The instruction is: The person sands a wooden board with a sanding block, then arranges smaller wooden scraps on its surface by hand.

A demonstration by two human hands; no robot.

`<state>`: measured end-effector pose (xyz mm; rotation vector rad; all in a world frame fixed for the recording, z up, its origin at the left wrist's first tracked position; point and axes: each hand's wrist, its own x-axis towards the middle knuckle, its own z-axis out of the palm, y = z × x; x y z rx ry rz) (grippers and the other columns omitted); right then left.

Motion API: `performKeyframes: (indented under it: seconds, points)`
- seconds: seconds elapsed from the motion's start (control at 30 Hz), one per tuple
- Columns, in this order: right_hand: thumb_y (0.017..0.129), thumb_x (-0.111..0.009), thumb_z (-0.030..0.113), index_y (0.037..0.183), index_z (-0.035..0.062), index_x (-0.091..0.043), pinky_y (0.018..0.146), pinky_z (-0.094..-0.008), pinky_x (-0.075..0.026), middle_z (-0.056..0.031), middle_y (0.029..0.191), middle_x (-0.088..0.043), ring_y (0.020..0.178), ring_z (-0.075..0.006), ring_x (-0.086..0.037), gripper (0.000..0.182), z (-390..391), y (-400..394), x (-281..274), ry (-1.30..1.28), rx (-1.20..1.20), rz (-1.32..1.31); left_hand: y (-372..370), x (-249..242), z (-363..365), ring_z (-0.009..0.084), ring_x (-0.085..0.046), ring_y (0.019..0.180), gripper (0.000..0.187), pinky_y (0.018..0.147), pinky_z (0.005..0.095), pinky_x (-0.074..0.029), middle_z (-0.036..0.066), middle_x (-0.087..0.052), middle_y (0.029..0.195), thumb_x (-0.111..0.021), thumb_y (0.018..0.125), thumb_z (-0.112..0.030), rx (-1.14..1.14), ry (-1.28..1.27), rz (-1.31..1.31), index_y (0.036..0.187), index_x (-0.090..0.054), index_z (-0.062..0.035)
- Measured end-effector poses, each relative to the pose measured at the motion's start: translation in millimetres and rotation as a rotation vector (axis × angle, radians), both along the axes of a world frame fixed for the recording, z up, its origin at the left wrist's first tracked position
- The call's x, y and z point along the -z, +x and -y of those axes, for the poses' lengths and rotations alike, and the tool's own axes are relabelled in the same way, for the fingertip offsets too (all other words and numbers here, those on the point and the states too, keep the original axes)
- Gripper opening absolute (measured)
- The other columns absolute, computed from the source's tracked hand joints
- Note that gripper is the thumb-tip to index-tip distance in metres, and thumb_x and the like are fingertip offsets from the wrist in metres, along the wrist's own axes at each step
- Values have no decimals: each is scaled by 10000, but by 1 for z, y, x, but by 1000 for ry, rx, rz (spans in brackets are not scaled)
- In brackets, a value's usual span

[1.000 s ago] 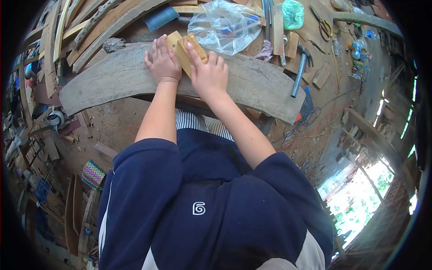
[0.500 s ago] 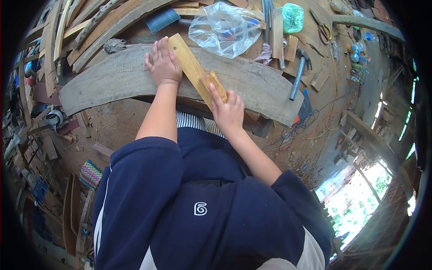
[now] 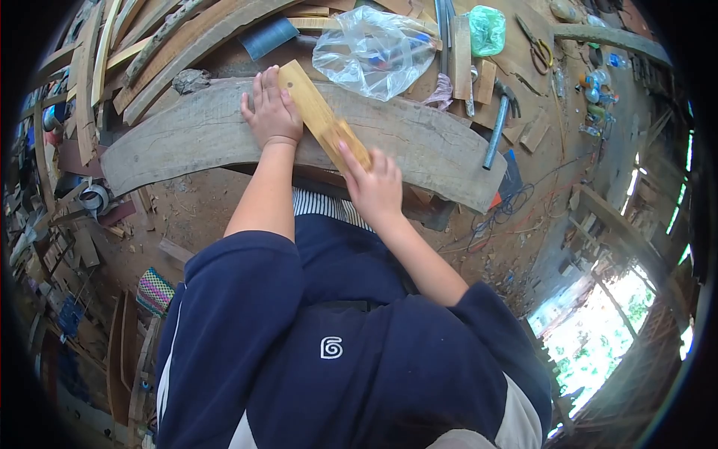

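Observation:
A pale yellowish wooden strip (image 3: 308,97) with a small dark hole near its far end lies slantwise across a broad, curved grey plank (image 3: 198,123). My left hand (image 3: 273,116) rests flat on the plank, fingers stretched out, with its thumb side against the strip's left edge. Closed around a small wooden block (image 3: 350,141), my right hand (image 3: 375,183) holds it against the strip's near part. The block is slightly blurred, and its underside is hidden.
Beyond the plank lie a clear plastic bag (image 3: 374,56), a green bag (image 3: 487,31) and pliers (image 3: 537,46). A hammer (image 3: 499,127) rests across the plank's right end. Long boards (image 3: 187,56) are piled at the upper left. Cables (image 3: 497,217) trail over the ground.
My right hand has shifted slightly left with the wooden block, which now lines up more with the strip. My left hand and the strip stay in place.

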<state>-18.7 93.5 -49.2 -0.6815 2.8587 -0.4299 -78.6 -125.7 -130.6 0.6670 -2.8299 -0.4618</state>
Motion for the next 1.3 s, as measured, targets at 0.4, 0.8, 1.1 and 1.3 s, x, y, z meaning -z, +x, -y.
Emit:
performKeyframes:
  seconds: [0.4, 0.8, 1.1, 1.3]
  points:
    - [885, -684, 255, 1506, 409, -475, 818, -440, -456, -143, 1157, -542, 981, -327, -534, 673, 48, -48, 15, -57, 23, -135, -1, -1, 0, 169, -375, 1470, 522, 1214, 499, -146, -25, -487, 1529, -391, 984, -273, -6, -5, 13, 1501, -413, -199]
    - [874, -699, 242, 1515, 414, -463, 834, -440, -456, -142, 1179, -533, 1020, -329, -541, 704, 3, -1, 2, -30, -2, -21, -1, -1, 1, 176, -373, 1471, 526, 1216, 500, -142, -19, -484, 1536, -384, 993, -291, -1, -11, 20, 1511, -405, -197]
    - [880, -685, 260, 1517, 422, -458, 836, -451, -459, -157, 1159, -555, 1010, -337, -547, 695, 54, -45, 12, -45, 26, -87, 0, 1, 1, 174, -372, 1471, 525, 1216, 503, -144, -23, -483, 1537, -384, 998, -288, 1, -13, 24, 1514, -403, -195]
    - [888, -679, 258, 1517, 415, -459, 811, -448, -460, -153, 1152, -563, 990, -330, -549, 684, 96, -89, 18, -86, 54, -128, -1, 1, 0, 169, -369, 1474, 518, 1210, 506, -148, -36, -465, 1552, -381, 1003, -288, -16, -5, 43, 1514, -401, -205]
